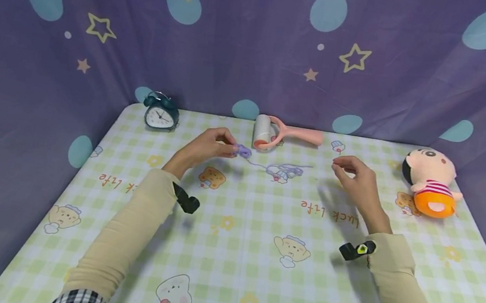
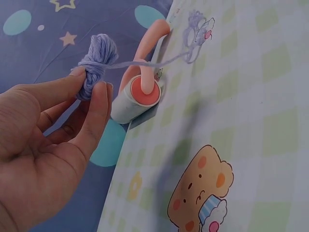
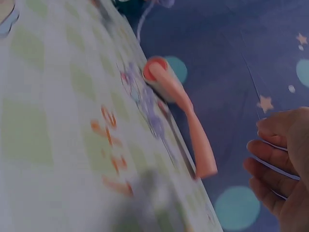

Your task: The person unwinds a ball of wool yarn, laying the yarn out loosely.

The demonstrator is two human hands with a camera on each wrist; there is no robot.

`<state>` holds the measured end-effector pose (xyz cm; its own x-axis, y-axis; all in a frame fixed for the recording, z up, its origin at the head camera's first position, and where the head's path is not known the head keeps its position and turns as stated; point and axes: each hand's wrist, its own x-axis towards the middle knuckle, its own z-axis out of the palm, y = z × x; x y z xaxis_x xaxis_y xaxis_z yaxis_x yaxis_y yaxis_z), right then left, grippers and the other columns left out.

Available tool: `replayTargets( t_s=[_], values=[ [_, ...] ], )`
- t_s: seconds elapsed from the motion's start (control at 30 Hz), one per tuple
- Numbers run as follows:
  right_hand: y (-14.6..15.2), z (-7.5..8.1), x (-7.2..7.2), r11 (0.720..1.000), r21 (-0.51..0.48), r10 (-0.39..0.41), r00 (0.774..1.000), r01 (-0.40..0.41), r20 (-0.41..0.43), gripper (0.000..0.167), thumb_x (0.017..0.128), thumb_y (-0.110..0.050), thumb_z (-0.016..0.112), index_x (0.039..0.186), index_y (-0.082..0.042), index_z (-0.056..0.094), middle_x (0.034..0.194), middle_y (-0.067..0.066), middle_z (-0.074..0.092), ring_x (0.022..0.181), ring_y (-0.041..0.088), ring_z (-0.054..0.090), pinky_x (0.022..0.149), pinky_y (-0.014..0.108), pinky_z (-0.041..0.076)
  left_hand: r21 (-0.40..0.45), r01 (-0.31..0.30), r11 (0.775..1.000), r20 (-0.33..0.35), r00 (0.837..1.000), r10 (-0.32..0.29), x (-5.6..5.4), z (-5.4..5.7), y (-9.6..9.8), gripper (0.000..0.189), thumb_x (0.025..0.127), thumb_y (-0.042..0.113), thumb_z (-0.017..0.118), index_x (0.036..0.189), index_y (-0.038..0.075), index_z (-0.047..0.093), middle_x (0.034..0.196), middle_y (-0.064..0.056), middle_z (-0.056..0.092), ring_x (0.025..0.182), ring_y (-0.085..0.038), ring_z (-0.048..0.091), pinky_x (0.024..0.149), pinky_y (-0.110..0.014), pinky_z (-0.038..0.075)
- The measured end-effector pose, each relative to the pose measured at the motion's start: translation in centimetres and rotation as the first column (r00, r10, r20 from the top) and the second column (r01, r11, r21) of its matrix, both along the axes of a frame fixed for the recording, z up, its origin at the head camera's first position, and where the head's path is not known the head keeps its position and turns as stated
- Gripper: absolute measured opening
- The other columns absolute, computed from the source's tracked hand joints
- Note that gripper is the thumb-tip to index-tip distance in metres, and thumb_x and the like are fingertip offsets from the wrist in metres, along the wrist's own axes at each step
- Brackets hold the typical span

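1. The tabletop (image 1: 240, 266) is carrying a pale green checked cover and is leaving the near area free, probably to give both arms working room.
2. The right hand (image 1: 360, 187) is hovering above the tabletop, fingers loosely bent, a slight gap showing at the tips; no object is showing in its hold. Judging by its placing, it is standing ready to take the strand.
3. The left hand (image 1: 203, 148) is pinching the lilac yarn bundle (image 2: 101, 53) between thumb and fingers, closed to the bundle's thickness. It is holding the bundle clear of the surface, presumably so that the strand can run freely.
4. The loose strand (image 1: 287, 169) is trailing from the bundle and lying in loops between the hands; its far end is stopping short of the right fingers.
5. The plush doll (image 1: 433, 185) is lying near the right edge, seemingly kept aside.
6. The pink-handled lint roller (image 1: 299, 135) is lying just beyond the yarn, apparently unused.
7. The alarm clock (image 1: 161, 115) is standing at the far left corner, likewise out of the way.
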<state>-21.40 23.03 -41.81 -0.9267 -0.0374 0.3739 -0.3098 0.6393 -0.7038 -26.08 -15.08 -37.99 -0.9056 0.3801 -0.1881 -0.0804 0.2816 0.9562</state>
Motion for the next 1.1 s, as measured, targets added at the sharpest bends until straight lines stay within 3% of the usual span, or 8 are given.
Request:
replayTargets(
  t_s=[0.23,0.7,0.77,1.1],
  values=[
    [-4.3,0.0,-1.0,0.991,-0.068,0.119,0.993,-0.119,0.001,0.021,0.092,-0.016,0.065,0.108,-0.003,0.066,0.105,0.014,0.069,0.097,0.027,0.063,0.091,0.042,0.052,0.003,-0.001,1.0,0.005,1.0,0.001,0.1,0.2,0.3,0.016,0.093,0.009,0.063,0.102,0.0,0.054,0.106,-0.013,0.054,0.093,-0.02,0.065,0.101,-0.049,0.048],
    [-11.9,-1.4,-2.4,0.946,-0.138,0.303,0.951,-0.292,0.066,0.025,0.091,-0.013,0.066,0.112,-0.001,0.064,0.107,0.014,0.069,0.1,0.026,0.065,0.094,0.039,0.054,0.014,0.013,1.0,-0.001,1.0,-0.013,-0.1,0.3,0.7,0.016,0.093,0.01,0.063,0.101,0.0,0.054,0.105,-0.012,0.053,0.092,-0.02,0.065,0.098,-0.043,0.053],
    [-12.6,-1.6,-2.5,0.941,-0.142,0.32,0.945,-0.309,0.069,0.026,0.091,-0.013,0.066,0.113,0.001,0.064,0.107,0.014,0.069,0.101,0.027,0.065,0.094,0.039,0.054,0.015,0.012,1.0,-0.002,1.0,-0.012,0.0,0.4,0.7,0.015,0.093,0.01,0.063,0.101,0.0,0.054,0.105,-0.013,0.053,0.092,-0.02,0.065,0.099,-0.046,0.051],
    [-15.7,-2.9,-2.7,0.93,-0.118,0.357,0.932,-0.348,0.064,0.019,0.091,-0.017,0.066,0.107,-0.005,0.069,0.108,0.01,0.07,0.104,0.025,0.065,0.095,0.036,0.054,0.001,0.014,1.0,-0.011,1.0,-0.014,0.1,0.6,0.9,0.015,0.093,0.01,0.063,0.101,0.0,0.055,0.106,-0.012,0.054,0.092,-0.019,0.065,0.092,-0.035,0.057]
  ],
)
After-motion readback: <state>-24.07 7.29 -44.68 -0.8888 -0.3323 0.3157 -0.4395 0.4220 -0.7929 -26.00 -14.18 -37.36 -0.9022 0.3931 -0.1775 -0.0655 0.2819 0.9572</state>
